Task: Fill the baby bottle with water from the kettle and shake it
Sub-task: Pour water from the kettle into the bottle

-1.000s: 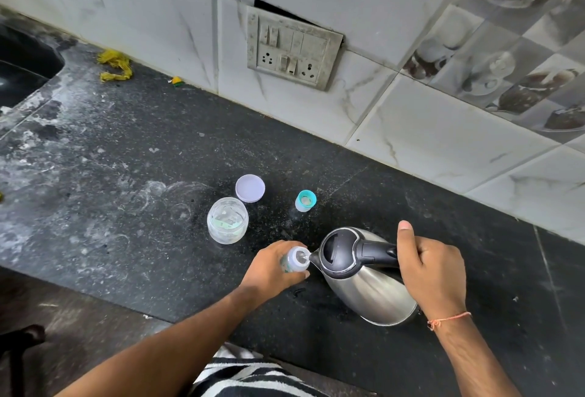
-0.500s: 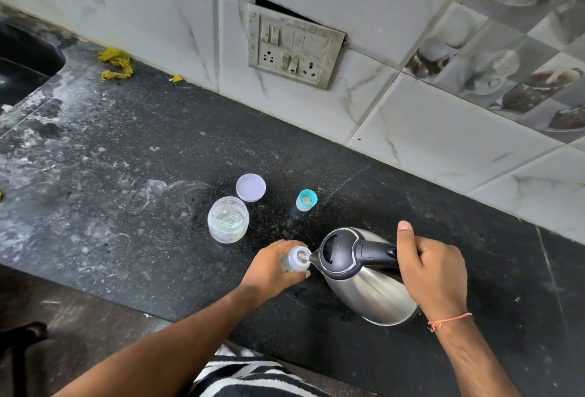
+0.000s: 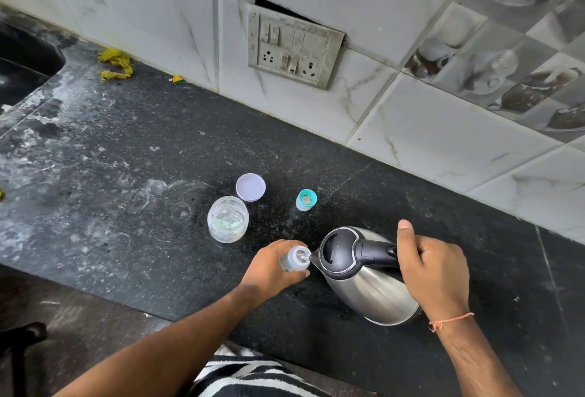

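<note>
Nearest to me, a zebra-striped cloth (image 3: 253, 377) shows at the bottom edge between my forearms, at the near edge of the black stone tabletop (image 3: 142, 149). My right hand (image 3: 433, 273) has its grip wrapped around the black handle of the steel kettle (image 3: 370, 289), thumb extended straight up along the far end of the handle; an orange thread (image 3: 451, 321) circles that wrist. The kettle is tilted to the left, its black lid facing up and its spout touching the rim of the baby bottle (image 3: 296, 259). My left hand (image 3: 272, 267) grips the baby bottle from its left side, fingers curled around the body, holding it upright with its open mouth at the spout. A thin line of water is visible at the mouth; the fill level cannot be determined. Farther out and to the left, a clear jar (image 3: 228, 219) stands open on the tabletop, with a pale round lid (image 3: 250, 187) lying flat just beyond it, nearly touching. To the right of the lid, apart from it, a small teal-ringed bottle cap (image 3: 306, 199) stands on the tabletop. White smears cover the left part of the tabletop. At the far left, yellow scraps (image 3: 115, 64) lie near the wall, beside a dark sink (image 3: 19, 64). On the tiled wall, a switch plate (image 3: 292, 46) with sockets is mounted, its top edge pulled away from the tile.
</note>
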Motion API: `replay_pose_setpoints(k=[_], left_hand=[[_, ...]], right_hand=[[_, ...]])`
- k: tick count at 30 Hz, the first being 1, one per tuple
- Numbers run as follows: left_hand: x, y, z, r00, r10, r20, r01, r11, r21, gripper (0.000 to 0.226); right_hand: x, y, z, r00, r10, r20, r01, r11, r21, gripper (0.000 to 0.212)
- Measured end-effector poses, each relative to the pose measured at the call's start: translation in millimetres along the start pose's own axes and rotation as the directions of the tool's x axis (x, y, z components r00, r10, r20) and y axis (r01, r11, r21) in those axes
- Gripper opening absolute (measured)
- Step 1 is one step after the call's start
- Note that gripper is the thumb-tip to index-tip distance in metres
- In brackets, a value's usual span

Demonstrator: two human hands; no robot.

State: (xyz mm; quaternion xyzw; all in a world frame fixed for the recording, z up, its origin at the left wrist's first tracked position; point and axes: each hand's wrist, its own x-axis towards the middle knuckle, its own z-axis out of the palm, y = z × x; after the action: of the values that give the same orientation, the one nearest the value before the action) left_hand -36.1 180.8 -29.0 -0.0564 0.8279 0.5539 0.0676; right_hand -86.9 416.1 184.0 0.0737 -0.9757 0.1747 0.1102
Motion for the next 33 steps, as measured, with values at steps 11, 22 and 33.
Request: replay_pose_setpoints(k=[11,22,33], left_hand=[[-1.0,1.0,-1.0,1.000,0.016,0.006,-0.016,1.000,-0.001,0.048],[-0.7,-0.6,-0.1,1.000,0.007,0.000,-0.007,1.000,0.000,0.050],[-1.6,1.3,-0.9,1.000,-0.006,0.006,0.006,1.000,0.013,0.052]], right_hand=[[-0.6,-1.9,0.0,0.999,-0.042,-0.006,0.042,0.999,0.007,0.077],[0.5,-4.0,-0.7,0.999,-0.037,-0.002,0.037,0.999,0.010,0.077],[1.4,-5.2,-2.8,0.999,-0.039,0.003,0.040,0.998,-0.055,0.075]])
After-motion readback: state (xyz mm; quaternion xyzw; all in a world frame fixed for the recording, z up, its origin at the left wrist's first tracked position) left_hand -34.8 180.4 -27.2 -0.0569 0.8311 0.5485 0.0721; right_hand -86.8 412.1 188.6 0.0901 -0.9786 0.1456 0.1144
